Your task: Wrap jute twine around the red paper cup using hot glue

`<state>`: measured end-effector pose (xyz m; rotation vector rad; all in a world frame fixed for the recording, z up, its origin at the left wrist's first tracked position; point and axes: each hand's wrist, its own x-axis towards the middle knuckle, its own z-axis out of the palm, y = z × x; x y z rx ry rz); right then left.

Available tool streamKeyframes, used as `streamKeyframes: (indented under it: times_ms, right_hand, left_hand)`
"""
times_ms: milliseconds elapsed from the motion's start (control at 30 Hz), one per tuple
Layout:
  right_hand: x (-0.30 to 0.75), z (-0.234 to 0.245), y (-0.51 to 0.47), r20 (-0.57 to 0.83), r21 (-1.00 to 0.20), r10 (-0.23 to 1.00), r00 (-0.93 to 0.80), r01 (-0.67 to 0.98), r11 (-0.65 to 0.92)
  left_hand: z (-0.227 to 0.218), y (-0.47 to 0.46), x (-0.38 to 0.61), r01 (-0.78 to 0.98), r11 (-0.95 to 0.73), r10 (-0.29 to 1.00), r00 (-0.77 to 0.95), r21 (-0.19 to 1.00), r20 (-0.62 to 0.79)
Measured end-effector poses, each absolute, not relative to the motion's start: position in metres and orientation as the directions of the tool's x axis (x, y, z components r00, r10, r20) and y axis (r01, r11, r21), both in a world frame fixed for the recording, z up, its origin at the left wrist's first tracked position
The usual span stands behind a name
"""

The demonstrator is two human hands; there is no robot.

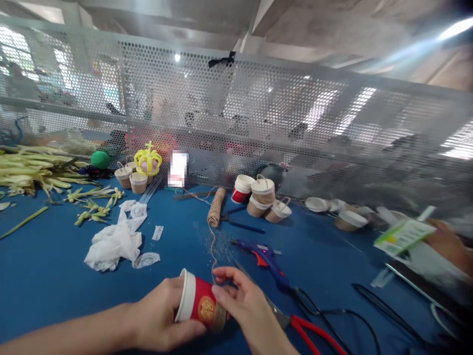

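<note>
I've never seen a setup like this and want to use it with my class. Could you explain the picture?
No machine here: these are a person's two bare hands, seen from a camera worn on the head, looking forward and down. The left hand holds a red paper cup tipped sideways. The right hand is at its base end, by a strand of twine leading to a roll. On the blue table also lie a glue gun, red-handled scissors, white lacy fabric and small cups.

Hands (158, 313) partly hide the red cup (204, 301) (scissors (297, 321) cropped below).
</note>
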<state>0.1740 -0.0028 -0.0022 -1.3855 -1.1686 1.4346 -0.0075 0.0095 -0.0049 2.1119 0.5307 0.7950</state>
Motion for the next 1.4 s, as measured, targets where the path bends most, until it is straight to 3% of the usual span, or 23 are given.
streamKeyframes:
  times_ms: [167, 233, 333, 567, 800, 1033, 1400]
  right_hand:
    - [0.175, -0.008, 0.001, -0.221, -0.970, 0.964, -0.147, 0.134, -0.202]
    - [0.172, -0.006, 0.001, -0.206, -0.971, 0.968, -0.145, 0.155, -0.183]
    - [0.168, -0.002, -0.001, -0.195, -0.968, 0.973, -0.123, 0.183, -0.171]
    - [0.167, 0.005, -0.002, -0.190, -0.966, 0.970, -0.154, 0.209, -0.156]
    - [0.168, 0.005, 0.000, -0.161, -0.962, 0.963, -0.217, 0.254, -0.104]
    - [0.164, 0.004, 0.002, -0.137, -0.973, 0.964, -0.228, 0.216, -0.087]
    - [0.161, 0.003, 0.002, -0.043, -0.910, 0.983, -0.177, 0.412, 0.034]
  left_hand:
    - [-0.009, 0.010, -0.003, 0.030, -0.073, 0.748, 0.663, 0.997, 0.035]
    - [-0.011, 0.012, -0.001, -0.026, 0.091, 0.752, 0.657, 0.996, -0.052]
    - [-0.014, 0.014, 0.001, -0.092, 0.192, 0.754, 0.651, 0.977, -0.087]
    - [-0.018, 0.015, 0.004, -0.160, 0.232, 0.745, 0.663, 0.960, -0.069]
    - [-0.014, 0.013, 0.000, -0.057, 0.276, 0.760, 0.624, 0.959, -0.182]
    - [-0.011, 0.011, -0.003, -0.031, 0.266, 0.771, 0.606, 0.963, -0.194]
    - [-0.014, 0.008, -0.003, -0.043, 0.218, 0.790, 0.595, 0.975, -0.151]
